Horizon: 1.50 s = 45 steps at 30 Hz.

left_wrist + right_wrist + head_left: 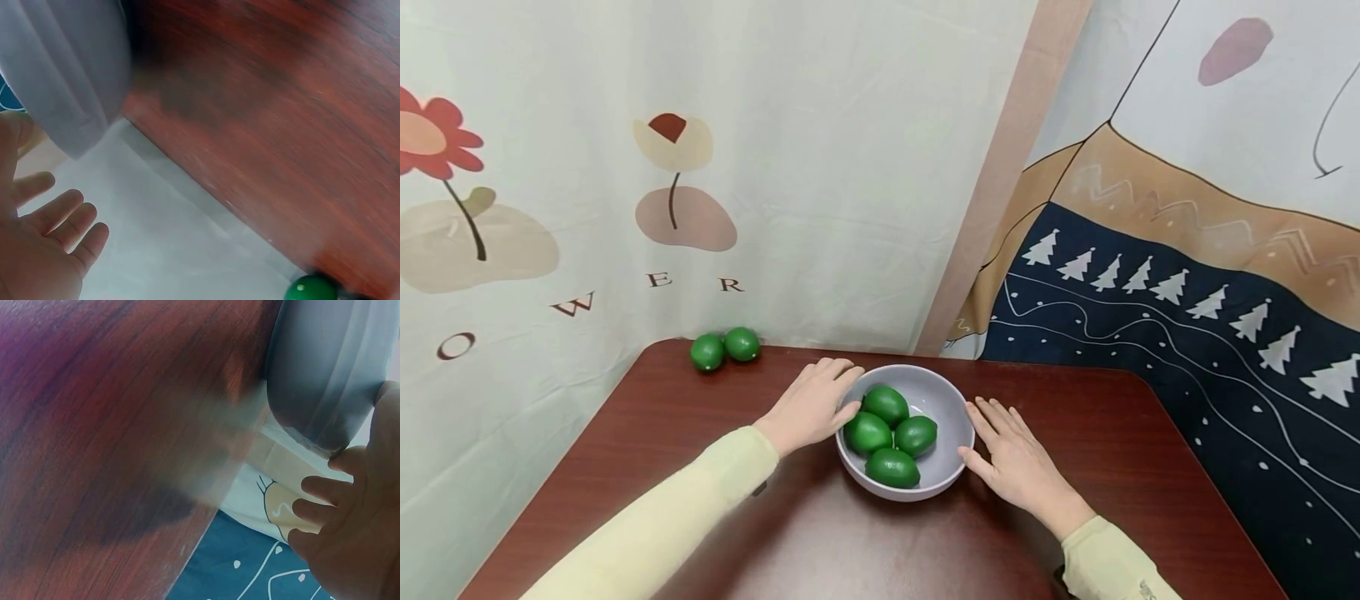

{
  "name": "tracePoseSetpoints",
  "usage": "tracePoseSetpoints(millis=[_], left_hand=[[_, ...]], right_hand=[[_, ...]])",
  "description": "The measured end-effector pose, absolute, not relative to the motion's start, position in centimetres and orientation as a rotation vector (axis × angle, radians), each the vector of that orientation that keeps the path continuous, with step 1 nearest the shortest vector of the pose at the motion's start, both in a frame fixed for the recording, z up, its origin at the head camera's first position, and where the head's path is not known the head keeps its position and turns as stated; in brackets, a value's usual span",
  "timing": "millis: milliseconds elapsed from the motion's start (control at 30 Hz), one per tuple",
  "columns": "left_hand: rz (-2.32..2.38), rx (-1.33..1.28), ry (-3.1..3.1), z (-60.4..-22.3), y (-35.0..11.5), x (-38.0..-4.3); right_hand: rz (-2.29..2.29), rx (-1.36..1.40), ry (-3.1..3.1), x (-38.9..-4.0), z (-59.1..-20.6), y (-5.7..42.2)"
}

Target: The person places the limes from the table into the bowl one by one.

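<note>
A pale grey-lilac bowl (951,400) stands on the table with several green limes (892,468) inside, grouped toward its left half. My left hand (811,407) is at the bowl's left rim, its thumb tip over the edge beside the limes. In the left wrist view its fingers (65,219) are spread and loosely extended near the bowl's outer wall (69,69). On the opposite side, my right hand (1018,454) has thumb and fingertips right at the rim. The right wrist view shows its index fingertip against the bowl's outside (325,375), the other fingers slightly bent.
Two more limes (725,348) lie side by side at the far left corner of the dark red wooden table (797,542). Behind the table's back edge hang a pale flower-print curtain (820,167) and a navy and tan tree-print cloth (1120,317).
</note>
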<state>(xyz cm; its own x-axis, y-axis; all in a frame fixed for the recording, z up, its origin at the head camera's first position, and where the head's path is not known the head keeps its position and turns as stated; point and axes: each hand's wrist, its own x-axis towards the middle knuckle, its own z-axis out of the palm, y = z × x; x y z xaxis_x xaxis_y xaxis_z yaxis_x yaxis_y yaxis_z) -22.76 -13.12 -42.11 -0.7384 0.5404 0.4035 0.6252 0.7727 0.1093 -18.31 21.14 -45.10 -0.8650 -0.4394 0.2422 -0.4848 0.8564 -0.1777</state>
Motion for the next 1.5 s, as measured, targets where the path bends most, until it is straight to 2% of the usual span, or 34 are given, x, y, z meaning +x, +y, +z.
tracePoseSetpoints(millis=[1500], left_hand=[[-0.252, -0.554, -2.703, -44.0, -20.6, -24.9]], right_hand=[[0.332, 0.723, -2.826, -18.4, -45.1, 21.2]])
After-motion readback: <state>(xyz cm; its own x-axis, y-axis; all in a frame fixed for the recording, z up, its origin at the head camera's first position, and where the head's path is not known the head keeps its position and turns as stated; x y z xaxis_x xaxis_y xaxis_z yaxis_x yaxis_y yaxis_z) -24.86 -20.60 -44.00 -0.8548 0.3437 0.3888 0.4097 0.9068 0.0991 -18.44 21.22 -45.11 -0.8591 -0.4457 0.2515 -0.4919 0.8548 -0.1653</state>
